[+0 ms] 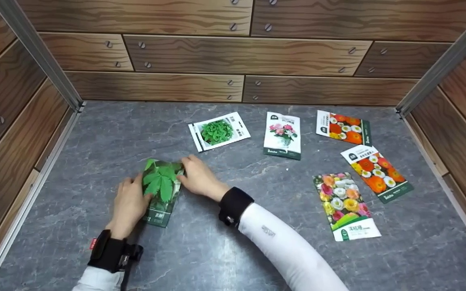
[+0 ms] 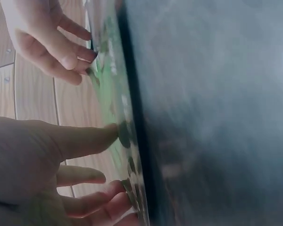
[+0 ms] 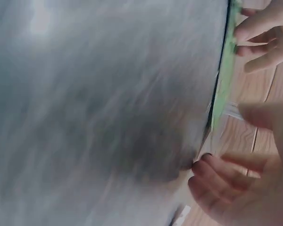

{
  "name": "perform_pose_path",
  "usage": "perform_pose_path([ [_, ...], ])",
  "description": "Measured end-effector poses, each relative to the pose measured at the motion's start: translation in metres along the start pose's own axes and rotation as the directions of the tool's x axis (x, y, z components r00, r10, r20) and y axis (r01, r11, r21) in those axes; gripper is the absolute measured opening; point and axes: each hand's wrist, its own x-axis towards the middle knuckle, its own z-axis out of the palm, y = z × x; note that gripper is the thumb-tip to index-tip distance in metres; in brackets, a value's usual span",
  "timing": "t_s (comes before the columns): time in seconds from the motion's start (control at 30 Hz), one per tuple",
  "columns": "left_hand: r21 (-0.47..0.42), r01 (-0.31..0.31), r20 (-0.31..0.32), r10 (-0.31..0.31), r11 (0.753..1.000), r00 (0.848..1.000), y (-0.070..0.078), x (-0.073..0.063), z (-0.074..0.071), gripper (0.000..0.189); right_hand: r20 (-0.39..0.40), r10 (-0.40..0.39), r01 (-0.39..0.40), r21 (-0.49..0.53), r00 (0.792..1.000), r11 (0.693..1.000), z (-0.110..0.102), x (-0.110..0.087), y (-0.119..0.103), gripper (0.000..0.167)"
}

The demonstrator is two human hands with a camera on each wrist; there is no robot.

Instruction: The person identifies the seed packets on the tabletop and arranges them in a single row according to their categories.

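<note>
A green seed packet (image 1: 160,190) with a large toothed leaf on its front lies at a slant on the left half of the grey table. My left hand (image 1: 130,204) holds its left edge, the thumb over the front and the other fingers along the side. At the upper right corner, my right hand (image 1: 198,176) grips the edge between thumb and fingers. Both wrist views show the packet nearly edge-on and blurred, with the left thumb (image 2: 96,139) against its face and the right fingertips (image 3: 203,172) at its edge.
Behind lie a leafy-green packet (image 1: 219,131) and a pink-flower packet (image 1: 282,135). To the right are two orange-flower packets, one upper (image 1: 344,127) and one lower (image 1: 378,173), touching or nearly so, and a mixed-flower packet (image 1: 346,206). Wood-patterned walls (image 1: 200,87) enclose the table.
</note>
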Motion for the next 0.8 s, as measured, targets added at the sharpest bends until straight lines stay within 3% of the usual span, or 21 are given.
perform_pose_path([
  [0.07, -0.036, 0.016, 0.019, -0.016, 0.999, 1.000, 0.002, 0.002, 0.001, 0.071, -0.059, 0.047, -0.036, 0.178, 0.997, 0.983, -0.001, 0.000, -0.002, 0.053],
  [0.2, -0.133, 0.033, 0.040, -0.028, 0.991, 0.999, 0.004, 0.003, 0.004, 0.076, -0.116, 0.120, -0.056, 0.451, 0.986, 0.891, -0.006, -0.003, -0.002, 0.036],
  [0.37, -0.259, 0.036, 0.031, -0.029, 0.965, 0.999, 0.013, -0.003, 0.005, 0.072, -0.152, 0.136, -0.023, 0.580, 0.979, 0.814, -0.018, -0.014, 0.007, 0.024],
  [0.5, -0.384, 0.002, -0.075, -0.033, 0.923, 0.997, 0.028, -0.010, 0.005, 0.054, -0.234, 0.123, 0.060, 0.647, 0.965, 0.760, -0.030, -0.029, 0.021, 0.025],
  [0.63, -0.498, -0.088, -0.212, -0.022, 0.863, 0.977, 0.047, -0.012, 0.006, 0.039, -0.293, 0.142, 0.109, 0.697, 0.946, 0.708, -0.038, -0.047, 0.033, 0.021],
  [0.73, -0.552, -0.150, -0.276, -0.010, 0.820, 0.961, 0.060, -0.011, 0.006, 0.032, -0.300, 0.170, 0.106, 0.721, 0.939, 0.685, -0.041, -0.061, 0.038, 0.019],
  [0.8, -0.579, -0.168, -0.294, -0.012, 0.798, 0.956, 0.067, -0.009, 0.006, 0.031, -0.305, 0.167, 0.106, 0.709, 0.937, 0.698, -0.041, -0.070, 0.039, 0.019],
])
